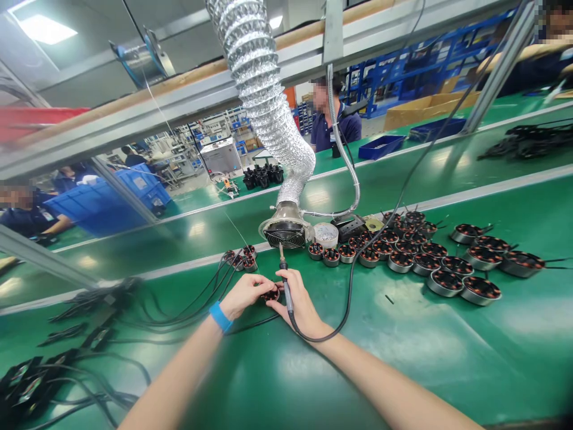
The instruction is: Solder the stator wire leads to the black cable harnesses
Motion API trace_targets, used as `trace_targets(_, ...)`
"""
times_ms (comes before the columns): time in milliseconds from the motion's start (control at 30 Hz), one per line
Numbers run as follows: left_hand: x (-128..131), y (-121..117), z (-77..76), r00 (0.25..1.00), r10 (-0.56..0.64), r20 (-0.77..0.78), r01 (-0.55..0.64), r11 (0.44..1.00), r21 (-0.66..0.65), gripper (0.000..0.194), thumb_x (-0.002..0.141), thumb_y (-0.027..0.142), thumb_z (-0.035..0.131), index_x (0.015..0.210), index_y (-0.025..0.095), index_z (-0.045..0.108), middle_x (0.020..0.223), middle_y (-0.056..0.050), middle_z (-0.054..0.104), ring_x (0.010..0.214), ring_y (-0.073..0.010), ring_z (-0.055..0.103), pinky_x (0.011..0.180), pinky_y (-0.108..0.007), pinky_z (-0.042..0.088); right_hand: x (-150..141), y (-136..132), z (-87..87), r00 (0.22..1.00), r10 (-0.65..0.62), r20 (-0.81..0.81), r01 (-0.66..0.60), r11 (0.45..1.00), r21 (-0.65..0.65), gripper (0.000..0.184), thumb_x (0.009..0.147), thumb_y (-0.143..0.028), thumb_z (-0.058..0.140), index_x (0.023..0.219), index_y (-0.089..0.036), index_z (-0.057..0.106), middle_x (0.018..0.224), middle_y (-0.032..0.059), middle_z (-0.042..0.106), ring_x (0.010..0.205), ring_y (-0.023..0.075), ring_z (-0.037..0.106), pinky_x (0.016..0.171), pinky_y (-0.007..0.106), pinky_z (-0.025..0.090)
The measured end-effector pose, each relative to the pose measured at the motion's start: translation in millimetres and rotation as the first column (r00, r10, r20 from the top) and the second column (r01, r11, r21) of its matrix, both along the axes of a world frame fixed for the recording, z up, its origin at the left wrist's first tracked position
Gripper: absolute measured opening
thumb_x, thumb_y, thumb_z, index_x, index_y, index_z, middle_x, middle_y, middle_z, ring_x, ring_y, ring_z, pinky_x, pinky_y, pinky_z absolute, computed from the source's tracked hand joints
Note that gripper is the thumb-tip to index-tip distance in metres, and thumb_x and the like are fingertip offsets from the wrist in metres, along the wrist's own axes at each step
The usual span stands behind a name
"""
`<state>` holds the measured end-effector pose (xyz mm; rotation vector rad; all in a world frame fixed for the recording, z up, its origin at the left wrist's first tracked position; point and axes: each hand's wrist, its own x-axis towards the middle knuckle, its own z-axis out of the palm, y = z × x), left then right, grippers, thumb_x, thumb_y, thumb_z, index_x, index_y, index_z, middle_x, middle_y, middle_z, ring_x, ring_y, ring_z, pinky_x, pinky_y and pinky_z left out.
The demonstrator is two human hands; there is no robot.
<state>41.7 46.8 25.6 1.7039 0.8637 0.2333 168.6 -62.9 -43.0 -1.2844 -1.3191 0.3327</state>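
Observation:
My right hand (301,301) is closed around a soldering iron (287,292), whose tip points up and away toward the fume extractor (286,230). Its cord loops over my right wrist. Thumb and fingers of my left hand (245,294), with a blue wristband (221,316), close on a small round motor stator (271,294) with copper windings. Fingers of the right hand also come up to the stator's other side. A black cable (255,324) runs from beneath it to the left. A thin solder wire hangs down near the left hand.
Many motor stators (400,260) stand in rows at the right. Several cabled stators (239,258) sit behind my left hand. Black cables with dark housings (36,382) lie at the left. A white tub (326,235) stands beside the extractor; a silver duct (264,77) hangs above. Co-workers sit beyond.

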Motion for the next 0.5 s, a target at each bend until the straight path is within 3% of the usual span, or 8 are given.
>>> trace_targets(100, -12, -3, 5.7, 0.995, 0.103, -0.017, -0.099, 0.985, 0.144, 0.053, 0.08, 0.064, 0.059, 0.079, 0.012, 0.07, 0.052, 0.004, 0.048, 0.045, -0.0071, 0.027, 0.046, -0.024, 0.018, 1, -2, 1.5, 0.999, 0.008, 0.034, -0.008, 1.0, -0.001, 0.067, 0.076, -0.01, 0.075, 0.131, -0.028, 0.039, 0.127, 0.0104, 0.042, 0.104, 0.0229, 0.061, 0.094, 0.044, 0.055)
trace_targets(200, -30, -19, 6.6, 0.986, 0.17, 0.0, -0.154, 0.897, 0.413, 0.046, 0.086, 0.056, 0.057, 0.07, 0.014, 0.068, 0.059, 0.0, 0.055, 0.054, -0.0115, 0.043, 0.054, -0.025, 0.031, 1, -3, 2.7, 0.999, 0.033, 0.039, -0.032, 0.999, -0.009, 0.065, 0.077, -0.009, 0.073, 0.131, -0.027, 0.039, 0.127, 0.0105, 0.042, 0.106, 0.0234, 0.06, 0.096, 0.044, 0.054)
trace_targets(333, -41, -53, -8.7, 0.981, 0.074, -0.18, 0.067, 0.742, 0.667, 0.029, 0.089, 0.041, 0.058, 0.076, 0.019, 0.07, 0.078, -0.004, 0.062, 0.07, -0.0168, 0.057, 0.067, -0.028, 0.042, 1, -2, 4.9, 0.998, 0.048, 0.045, -0.047, 0.999, -0.025, 0.063, 0.079, -0.007, 0.068, 0.131, -0.026, 0.039, 0.129, 0.0106, 0.041, 0.104, 0.0215, 0.061, 0.095, 0.041, 0.054)
trace_targets(433, -36, -69, -21.7, 0.932, 0.001, -0.362, 0.273, 0.655, 0.705, 0.02, 0.093, 0.034, 0.055, 0.089, 0.022, 0.07, 0.096, -0.005, 0.064, 0.08, -0.0183, 0.062, 0.072, -0.028, 0.045, 3, -2, 7.1, 0.996, 0.026, 0.09, -0.023, 0.999, -0.038, 0.062, 0.08, -0.009, 0.068, 0.132, -0.026, 0.039, 0.131, 0.0112, 0.04, 0.105, 0.0225, 0.06, 0.096, 0.042, 0.053)
trace_targets(500, -34, -69, -24.7, 0.903, -0.049, -0.428, 0.366, 0.612, 0.702, 0.021, 0.095, 0.03, 0.05, 0.087, 0.021, 0.067, 0.097, -0.006, 0.064, 0.08, -0.0183, 0.063, 0.071, -0.028, 0.044, 6, -2, 8.2, 0.991, 0.0, 0.133, 0.007, 0.999, -0.048, 0.061, 0.081, -0.01, 0.068, 0.133, -0.026, 0.039, 0.131, 0.0117, 0.04, 0.107, 0.0237, 0.06, 0.096, 0.043, 0.053)
